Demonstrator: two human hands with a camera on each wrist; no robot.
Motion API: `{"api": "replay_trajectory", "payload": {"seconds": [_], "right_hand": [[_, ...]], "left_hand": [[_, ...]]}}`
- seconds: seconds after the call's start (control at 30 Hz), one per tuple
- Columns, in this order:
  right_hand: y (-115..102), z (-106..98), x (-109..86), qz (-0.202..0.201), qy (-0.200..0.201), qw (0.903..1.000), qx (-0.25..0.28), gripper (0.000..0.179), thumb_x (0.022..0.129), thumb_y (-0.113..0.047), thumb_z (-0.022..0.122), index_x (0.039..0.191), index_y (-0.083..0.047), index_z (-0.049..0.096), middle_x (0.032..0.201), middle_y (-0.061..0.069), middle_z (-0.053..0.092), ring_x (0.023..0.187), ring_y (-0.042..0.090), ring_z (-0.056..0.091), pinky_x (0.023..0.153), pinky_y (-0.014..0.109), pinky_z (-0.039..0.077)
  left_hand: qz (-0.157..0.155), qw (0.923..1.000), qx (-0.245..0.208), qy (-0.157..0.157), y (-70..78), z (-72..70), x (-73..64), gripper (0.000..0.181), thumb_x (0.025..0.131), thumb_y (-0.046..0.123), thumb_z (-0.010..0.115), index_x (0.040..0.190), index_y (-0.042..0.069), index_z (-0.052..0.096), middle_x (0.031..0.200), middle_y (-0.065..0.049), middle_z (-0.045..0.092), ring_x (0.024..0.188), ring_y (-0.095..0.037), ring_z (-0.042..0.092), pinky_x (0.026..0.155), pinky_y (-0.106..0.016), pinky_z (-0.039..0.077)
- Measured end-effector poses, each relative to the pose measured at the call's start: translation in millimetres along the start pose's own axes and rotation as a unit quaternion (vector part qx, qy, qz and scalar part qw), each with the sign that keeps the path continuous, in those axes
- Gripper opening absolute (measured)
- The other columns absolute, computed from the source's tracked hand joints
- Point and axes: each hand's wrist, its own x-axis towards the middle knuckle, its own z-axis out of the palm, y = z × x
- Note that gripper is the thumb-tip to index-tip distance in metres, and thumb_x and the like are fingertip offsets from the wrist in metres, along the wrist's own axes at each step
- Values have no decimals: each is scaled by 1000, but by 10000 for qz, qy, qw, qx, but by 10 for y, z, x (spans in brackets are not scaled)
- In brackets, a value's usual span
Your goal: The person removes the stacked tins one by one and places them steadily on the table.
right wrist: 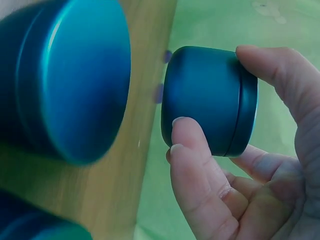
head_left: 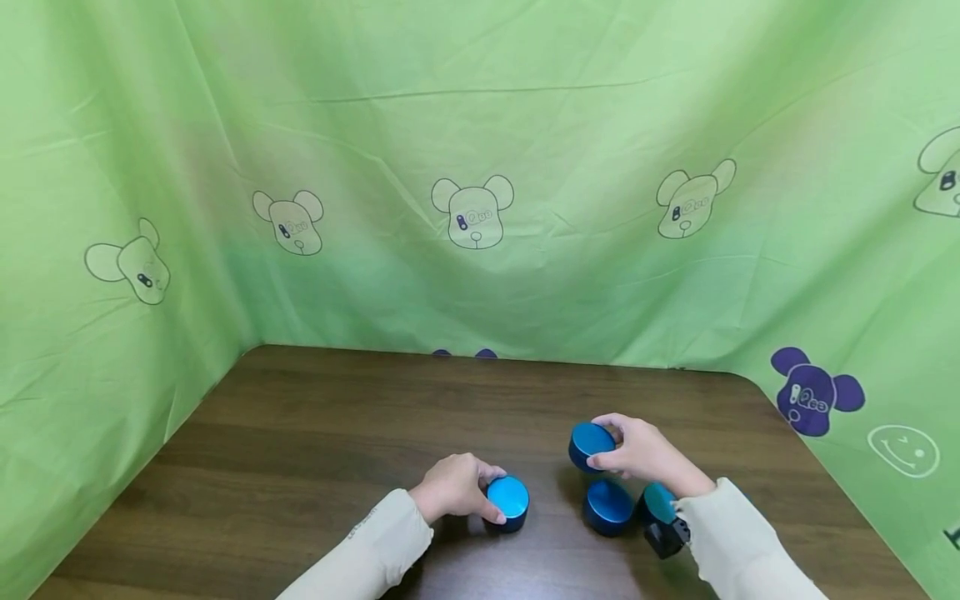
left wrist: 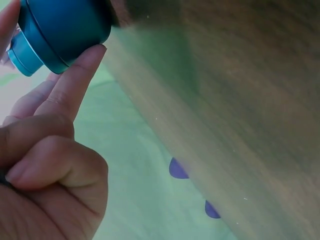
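Note:
My left hand [head_left: 455, 487] grips a round blue metal tin [head_left: 508, 498] low at the tabletop, thumb on its near side and fingers behind. In the left wrist view, fingers reach along the side of this tin [left wrist: 70, 30]. Farther back and to the right, my right hand [head_left: 637, 450] holds a second blue tin [head_left: 591, 443] raised over the table. The right wrist view shows the thumb near the lid edge of that tin [right wrist: 205, 100] and fingers against its opposite side. Just in front of it stands a third blue tin [head_left: 609, 505].
Another blue tin [head_left: 660, 502] stands right of the third one, partly hidden by my right wrist and its black camera [head_left: 666, 537]. The brown wooden table [head_left: 337, 417] is bordered by a green printed curtain [head_left: 375, 292] at the back and sides.

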Motion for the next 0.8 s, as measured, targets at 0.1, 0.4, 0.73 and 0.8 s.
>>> {"api": "replay_trajectory", "payload": {"seconds": [0.1, 0.4, 0.73, 0.8], "right_hand": [[37, -44, -22, 17, 13, 10000, -44, 62, 79, -16, 75, 126, 13, 47, 86, 11, 58, 61, 19, 59, 58, 33, 53], [96, -100, -55, 181, 90, 9998, -26, 64, 78, -16, 76, 127, 13, 46, 85, 10, 56, 62, 19, 57, 58, 35, 52], [181, -191, -49, 331, 83, 9994, -37, 65, 80, -17, 76, 128, 13, 45, 83, 10, 56, 68, 22, 59, 61, 36, 54], [222, -215, -53, 346, 89, 9993, -77, 65, 80, -17, 75, 128, 14, 44, 81, 9, 55, 68, 22, 59, 61, 36, 54]], "left_hand": [[17, 10000, -45, -14, -4, 4, -1, 53, 67, 28, 87, 116, 16, 71, 110, 3, 70, 101, -16, 62, 76, -28, 47], [12, 9999, -131, -33, -9, 7, 0, 53, 67, 27, 88, 116, 16, 71, 107, 2, 71, 98, -14, 62, 73, -26, 47], [-54, 9999, -154, 3, -7, 9, -9, 54, 67, 26, 88, 117, 16, 71, 103, 2, 72, 95, -14, 62, 70, -27, 46], [-59, 9999, -141, 12, -5, 7, -9, 53, 67, 26, 88, 116, 16, 71, 103, 2, 72, 95, -14, 62, 70, -27, 46]]}}
